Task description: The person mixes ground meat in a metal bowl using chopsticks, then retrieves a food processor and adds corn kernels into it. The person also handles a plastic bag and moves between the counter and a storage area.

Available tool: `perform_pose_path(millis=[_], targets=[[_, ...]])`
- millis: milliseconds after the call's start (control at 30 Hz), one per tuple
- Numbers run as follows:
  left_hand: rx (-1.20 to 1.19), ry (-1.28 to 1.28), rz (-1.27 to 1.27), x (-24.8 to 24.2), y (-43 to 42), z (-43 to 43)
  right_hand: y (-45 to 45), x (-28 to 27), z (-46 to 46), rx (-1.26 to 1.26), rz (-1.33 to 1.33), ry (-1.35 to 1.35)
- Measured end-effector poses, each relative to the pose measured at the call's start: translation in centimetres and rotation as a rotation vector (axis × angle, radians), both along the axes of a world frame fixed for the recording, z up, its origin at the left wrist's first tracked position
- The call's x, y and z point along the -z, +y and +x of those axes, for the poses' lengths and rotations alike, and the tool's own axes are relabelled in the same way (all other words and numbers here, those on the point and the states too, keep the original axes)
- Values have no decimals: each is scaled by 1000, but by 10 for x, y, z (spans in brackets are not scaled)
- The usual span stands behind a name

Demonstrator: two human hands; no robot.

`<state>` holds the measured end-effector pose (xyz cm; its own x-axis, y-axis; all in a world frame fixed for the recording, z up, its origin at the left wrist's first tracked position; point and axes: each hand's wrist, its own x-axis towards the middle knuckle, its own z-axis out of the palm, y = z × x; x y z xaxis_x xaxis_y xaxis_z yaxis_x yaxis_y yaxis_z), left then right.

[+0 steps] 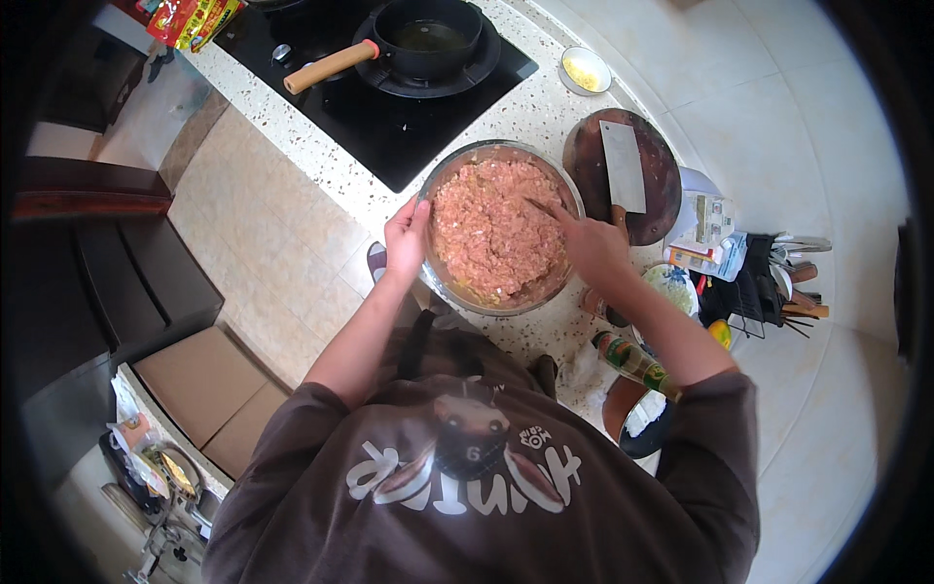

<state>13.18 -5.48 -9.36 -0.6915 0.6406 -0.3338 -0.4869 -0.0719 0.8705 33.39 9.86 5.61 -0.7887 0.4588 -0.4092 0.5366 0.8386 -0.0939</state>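
Observation:
A steel mixing bowl (503, 312) full of pinkish minced meat (500, 226) stands at the counter's front edge, before my body. My left hand (406, 237) grips its left rim, with the thumb on top and the fingers outside. Over the right rim, my right hand (595, 241) holds a dark, slim utensil (541, 207) whose end goes into the meat. Most of that utensil is hidden by the hand, so its exact kind is unclear. Beyond my right hand a cleaver (624, 164) lies on a round wooden chopping board (660, 182).
A black pan (427, 44) with a wooden handle sits on the black cooktop (408, 135). Behind the board is a small bowl (586, 71) with yellow bits. Under my right forearm lie a jar (595, 303) and a green-labelled bottle (631, 361). A utensil rack (755, 285) stands by the wall.

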Motion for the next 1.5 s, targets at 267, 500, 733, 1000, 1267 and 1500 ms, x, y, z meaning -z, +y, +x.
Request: perform_pose_path(millis=[267, 500, 733, 1000, 1267, 1500], targets=[[-28, 84, 4, 1, -1, 2, -16, -1, 9, -106, -33, -182], [-57, 66, -73, 6, 3, 0, -33, 0, 11, -148, -198, -116], [-57, 52, 16, 6, 3, -2, -35, 3, -6, -174, -211, -247], [-60, 70, 12, -5, 1, -1, -30, 13, 2, -143, -167, -107], [-45, 73, -24, -6, 0, -5, -38, 9, -2, -115, -159, -138], [-50, -1, 9, -1, -2, -2, -36, 5, -4, -248, -52, -185]])
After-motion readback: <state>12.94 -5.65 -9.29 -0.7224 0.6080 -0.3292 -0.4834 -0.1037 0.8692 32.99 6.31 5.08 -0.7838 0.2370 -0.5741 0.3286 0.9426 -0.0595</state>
